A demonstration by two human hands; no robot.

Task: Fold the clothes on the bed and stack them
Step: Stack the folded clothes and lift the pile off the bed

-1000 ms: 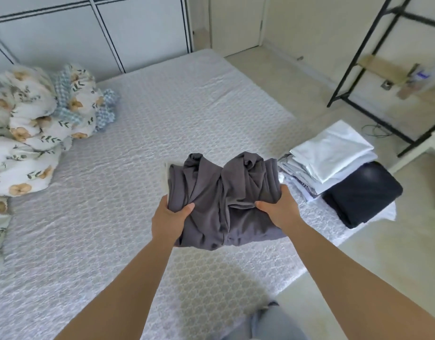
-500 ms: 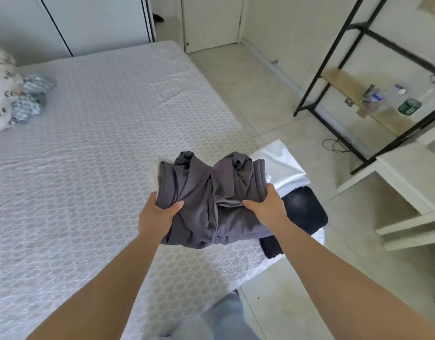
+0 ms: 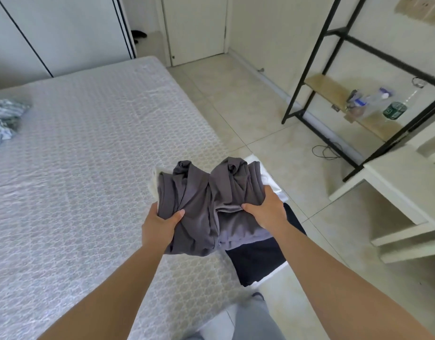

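Both hands clamped on folded grey shirt (image 3: 209, 207): left hand (image 3: 160, 225) and right hand (image 3: 268, 209), thumbs on top. It has moved right since a second ago, now over the stack (image 3: 258, 261) at the bed (image 3: 88, 168) edge. Set-down next, probably.

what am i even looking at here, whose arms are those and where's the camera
There is no machine: a person wears a camera on the head, so you look down along their own arms. The left hand and right hand each have a grip on a folded grey garment, held above the bed. Beneath it, at the bed's right edge, lie a folded white garment and a folded black garment. A patterned blue cloth lies at the far left.
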